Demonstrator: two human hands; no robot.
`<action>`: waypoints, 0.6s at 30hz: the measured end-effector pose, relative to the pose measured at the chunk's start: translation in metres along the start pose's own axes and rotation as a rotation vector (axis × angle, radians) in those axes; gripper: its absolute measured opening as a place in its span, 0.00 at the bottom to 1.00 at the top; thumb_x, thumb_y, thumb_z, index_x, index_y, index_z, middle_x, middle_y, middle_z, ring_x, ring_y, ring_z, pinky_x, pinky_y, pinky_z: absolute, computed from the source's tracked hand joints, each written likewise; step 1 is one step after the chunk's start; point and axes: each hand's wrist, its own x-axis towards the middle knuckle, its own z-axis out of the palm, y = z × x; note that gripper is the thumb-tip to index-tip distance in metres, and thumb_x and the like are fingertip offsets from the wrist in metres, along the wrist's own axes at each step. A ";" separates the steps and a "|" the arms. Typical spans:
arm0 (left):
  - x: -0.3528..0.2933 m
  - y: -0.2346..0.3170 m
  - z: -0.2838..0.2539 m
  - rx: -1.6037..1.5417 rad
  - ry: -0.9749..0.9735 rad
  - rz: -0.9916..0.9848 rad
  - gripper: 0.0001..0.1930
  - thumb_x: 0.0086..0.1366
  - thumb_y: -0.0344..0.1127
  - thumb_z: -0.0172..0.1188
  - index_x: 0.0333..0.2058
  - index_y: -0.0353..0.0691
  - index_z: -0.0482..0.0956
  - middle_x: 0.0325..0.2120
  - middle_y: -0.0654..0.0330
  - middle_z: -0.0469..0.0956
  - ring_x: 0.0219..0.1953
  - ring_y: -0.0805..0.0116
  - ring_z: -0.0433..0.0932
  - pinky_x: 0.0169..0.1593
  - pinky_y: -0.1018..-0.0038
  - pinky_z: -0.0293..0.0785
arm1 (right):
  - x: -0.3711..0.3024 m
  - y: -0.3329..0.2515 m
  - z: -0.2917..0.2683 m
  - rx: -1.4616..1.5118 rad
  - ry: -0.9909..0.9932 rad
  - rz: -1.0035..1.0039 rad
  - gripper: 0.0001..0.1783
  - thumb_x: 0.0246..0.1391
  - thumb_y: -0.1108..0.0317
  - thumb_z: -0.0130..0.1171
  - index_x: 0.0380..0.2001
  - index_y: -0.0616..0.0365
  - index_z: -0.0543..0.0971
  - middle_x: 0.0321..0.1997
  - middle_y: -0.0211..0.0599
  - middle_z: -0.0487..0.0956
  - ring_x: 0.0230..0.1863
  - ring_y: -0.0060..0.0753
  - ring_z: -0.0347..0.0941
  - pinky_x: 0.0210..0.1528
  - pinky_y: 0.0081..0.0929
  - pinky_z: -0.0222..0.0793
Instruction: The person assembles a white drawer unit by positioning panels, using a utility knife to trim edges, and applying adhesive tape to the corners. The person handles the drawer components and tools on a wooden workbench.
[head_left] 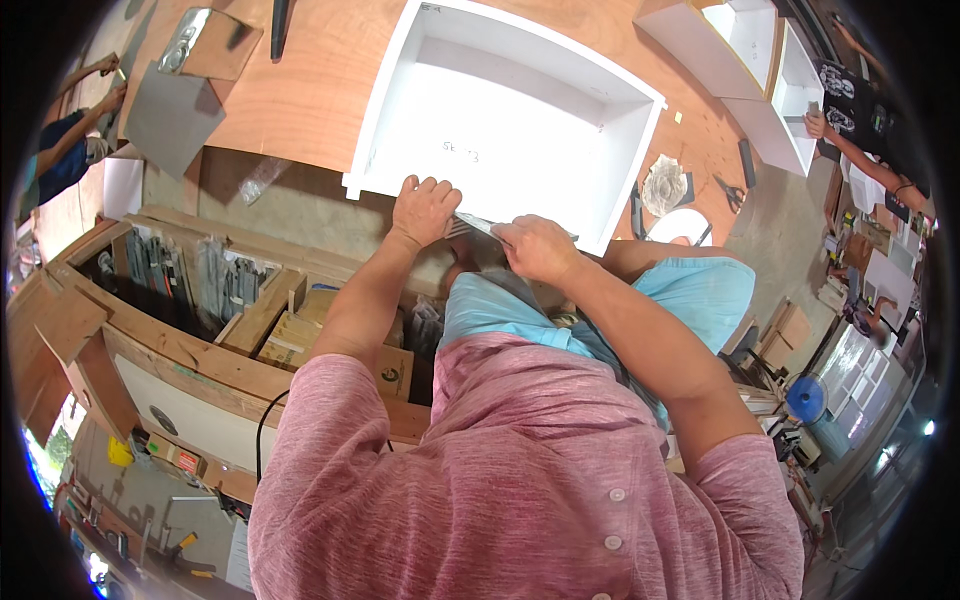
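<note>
A white open box (480,120), like a drawer, lies on the wooden worktop in front of me, with handwriting on its inside. Along its near edge, my left hand (428,210) is closed with the fingers curled. A thin silvery strip (480,224) runs between my two hands, and its left end meets my left hand. My right hand (540,248) is closed on the strip's other end, thumb and fingers pressed together, just right of the left hand. My palms hide how much of the strip lies inside each hand.
To the right on the reddish wooden worktop (290,110) lie scissors (735,193) and a crumpled clear plastic bag (665,183). More white boxes (770,120) stand far right. A wooden bin (180,290) holds wrapped metal parts at left. Other people work at both sides.
</note>
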 end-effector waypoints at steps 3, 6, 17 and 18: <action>0.000 0.000 0.002 0.009 0.030 0.001 0.09 0.50 0.36 0.63 0.31 0.51 0.75 0.29 0.67 0.72 0.34 0.66 0.73 0.44 0.61 0.64 | 0.002 0.003 0.004 -0.026 -0.007 0.001 0.12 0.54 0.67 0.58 0.41 0.53 0.84 0.31 0.43 0.83 0.38 0.49 0.81 0.42 0.46 0.78; 0.001 0.000 0.003 0.009 0.054 0.003 0.08 0.52 0.36 0.62 0.31 0.51 0.74 0.28 0.67 0.72 0.34 0.66 0.74 0.44 0.61 0.64 | 0.003 0.006 0.008 -0.010 0.003 -0.001 0.12 0.55 0.67 0.58 0.41 0.52 0.84 0.32 0.43 0.83 0.38 0.49 0.81 0.42 0.46 0.78; -0.002 0.000 0.006 0.063 0.003 -0.001 0.06 0.54 0.35 0.62 0.31 0.52 0.74 0.30 0.68 0.73 0.35 0.66 0.74 0.45 0.62 0.65 | 0.005 0.019 0.021 -0.027 0.047 -0.050 0.12 0.56 0.66 0.57 0.42 0.51 0.84 0.32 0.43 0.82 0.39 0.48 0.81 0.44 0.46 0.78; -0.002 0.000 0.005 0.059 -0.010 -0.001 0.07 0.54 0.35 0.62 0.32 0.52 0.74 0.30 0.68 0.73 0.36 0.66 0.75 0.45 0.62 0.65 | 0.005 0.016 0.019 -0.028 0.056 -0.052 0.12 0.56 0.66 0.57 0.42 0.51 0.84 0.32 0.43 0.82 0.39 0.48 0.81 0.44 0.46 0.78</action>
